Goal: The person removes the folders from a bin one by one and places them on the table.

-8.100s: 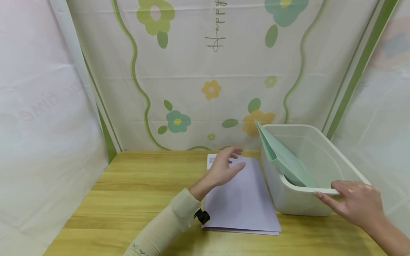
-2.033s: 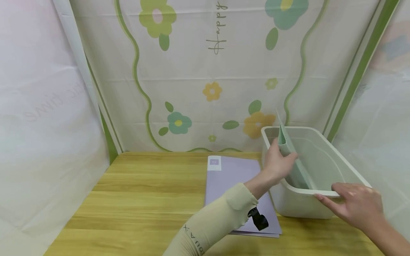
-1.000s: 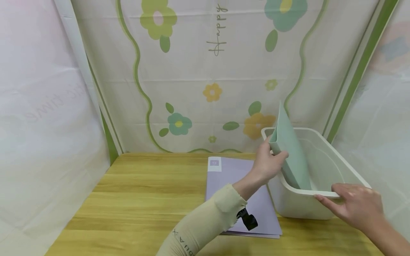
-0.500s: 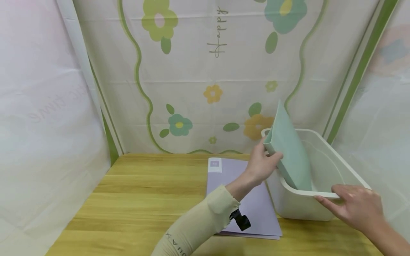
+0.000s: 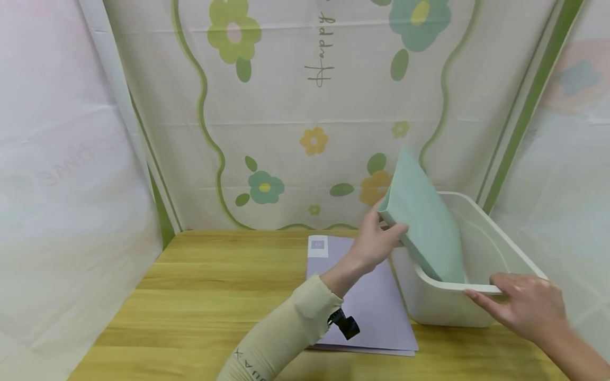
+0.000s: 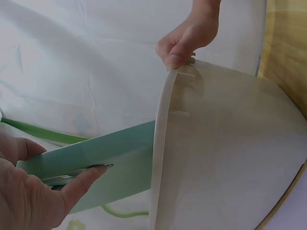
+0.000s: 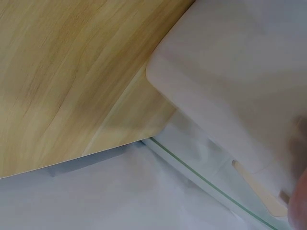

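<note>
My left hand (image 5: pixel 371 242) pinches the upper left corner of a mint-green file folder (image 5: pixel 424 222), thumb on the near face and fingers behind. The folder leans up and left over the side of a white plastic bin (image 5: pixel 452 307), its lower end still inside. In the left wrist view, the thumb lies across the folder (image 6: pixel 127 167) near its edge. My right hand (image 5: pixel 531 304) grips the bin's near rim, thumb outside. Only a sliver of that hand (image 7: pixel 300 201) shows in the right wrist view, beside the bin wall (image 7: pixel 216 81).
A purple folder (image 5: pixel 376 312) with a white label (image 5: pixel 317 246) lies flat on the wooden table (image 5: pixel 205 296), left of the bin and under my left forearm. Flowered cloth (image 5: pixel 286 106) hangs behind the table, with more cloth at both sides.
My left hand has gone from above the purple folder to the bin and taken hold of the green folder. It has since drawn it left and upward. The right hand keeps the rim.
</note>
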Tool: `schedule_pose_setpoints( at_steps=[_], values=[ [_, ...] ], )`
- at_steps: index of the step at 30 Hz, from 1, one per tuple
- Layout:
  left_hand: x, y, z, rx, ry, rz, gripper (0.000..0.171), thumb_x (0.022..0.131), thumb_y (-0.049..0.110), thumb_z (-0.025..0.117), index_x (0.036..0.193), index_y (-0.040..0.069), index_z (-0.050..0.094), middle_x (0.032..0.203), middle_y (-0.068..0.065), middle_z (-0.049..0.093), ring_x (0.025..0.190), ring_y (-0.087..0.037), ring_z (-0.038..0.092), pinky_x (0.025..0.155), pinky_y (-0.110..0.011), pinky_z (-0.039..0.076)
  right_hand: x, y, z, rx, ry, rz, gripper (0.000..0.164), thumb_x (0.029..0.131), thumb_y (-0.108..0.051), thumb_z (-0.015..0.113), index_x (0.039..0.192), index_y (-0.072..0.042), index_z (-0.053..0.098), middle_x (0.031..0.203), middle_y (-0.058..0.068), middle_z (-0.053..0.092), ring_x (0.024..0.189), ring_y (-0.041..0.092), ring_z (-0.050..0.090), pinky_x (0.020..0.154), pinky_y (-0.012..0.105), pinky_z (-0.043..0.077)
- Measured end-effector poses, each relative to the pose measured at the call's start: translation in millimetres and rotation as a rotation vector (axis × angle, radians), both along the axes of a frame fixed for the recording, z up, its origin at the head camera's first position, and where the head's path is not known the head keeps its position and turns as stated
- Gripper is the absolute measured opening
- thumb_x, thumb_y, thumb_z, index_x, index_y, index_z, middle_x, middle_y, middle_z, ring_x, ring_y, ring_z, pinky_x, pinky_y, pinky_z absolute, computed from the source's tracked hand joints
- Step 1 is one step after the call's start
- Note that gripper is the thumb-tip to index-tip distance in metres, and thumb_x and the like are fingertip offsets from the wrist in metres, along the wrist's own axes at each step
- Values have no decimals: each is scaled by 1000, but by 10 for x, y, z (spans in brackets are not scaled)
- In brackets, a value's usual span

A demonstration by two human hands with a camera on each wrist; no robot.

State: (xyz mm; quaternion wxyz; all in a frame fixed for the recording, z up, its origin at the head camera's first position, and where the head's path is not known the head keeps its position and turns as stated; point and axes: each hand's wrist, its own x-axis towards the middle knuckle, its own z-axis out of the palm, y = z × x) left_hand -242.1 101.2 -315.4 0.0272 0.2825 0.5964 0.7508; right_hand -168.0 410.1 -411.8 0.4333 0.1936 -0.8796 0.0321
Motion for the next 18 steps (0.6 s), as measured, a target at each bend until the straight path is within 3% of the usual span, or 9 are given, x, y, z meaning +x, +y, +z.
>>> schedule_pose_setpoints(
  at_steps=[9, 18],
  values=[
    [-27, -143, 31, 52, -19, -24, 42, 96, -5, 58, 137, 4, 53, 114, -15, 64, 100, -24, 70, 81, -38, 62, -3, 15, -2, 7, -13, -8, 63, 84, -89, 44, 63, -31, 34, 57, -21, 21, 48, 0, 19, 39, 23, 11],
    [-66, -289, 92, 105, 4, -37, 42, 96, -5, 58, 137, 1, 54, 121, -22, 63, 107, -33, 69, 84, -44, 61, 8, 19, 39, 10, 9, -3, 65, 85, -89, 41, 62, -29, 32, 57, -19, 20, 48, 1, 18, 40, 23, 10]
  ],
)
